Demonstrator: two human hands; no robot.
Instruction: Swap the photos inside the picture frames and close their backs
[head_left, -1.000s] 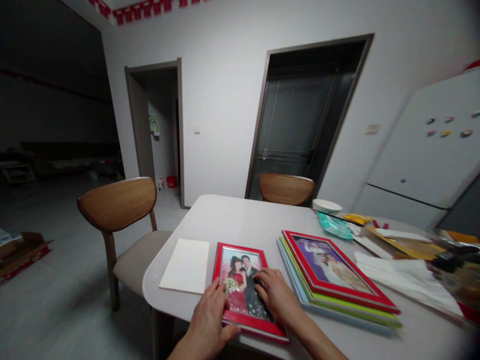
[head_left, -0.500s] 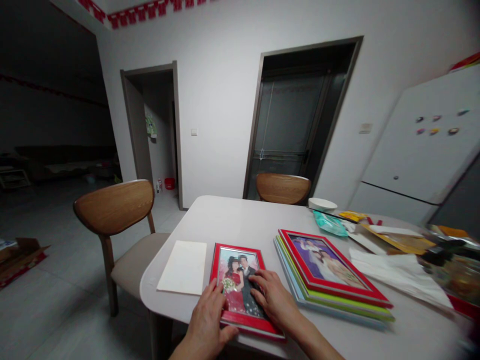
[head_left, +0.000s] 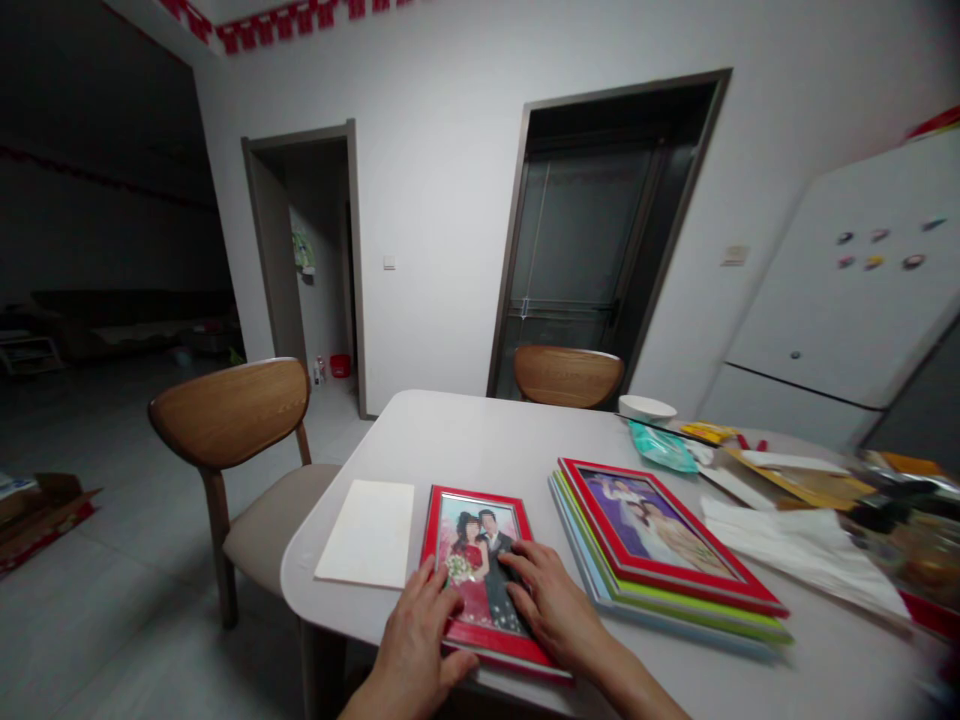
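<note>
Both unmoved: left hand (head_left: pixel 416 640), right hand (head_left: pixel 551 605) flat on red frame (head_left: pixel 476 522).

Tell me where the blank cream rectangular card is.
In the head view, the cream rectangular card lies flat on the white table, immediately left of the small red-framed photo.
</note>
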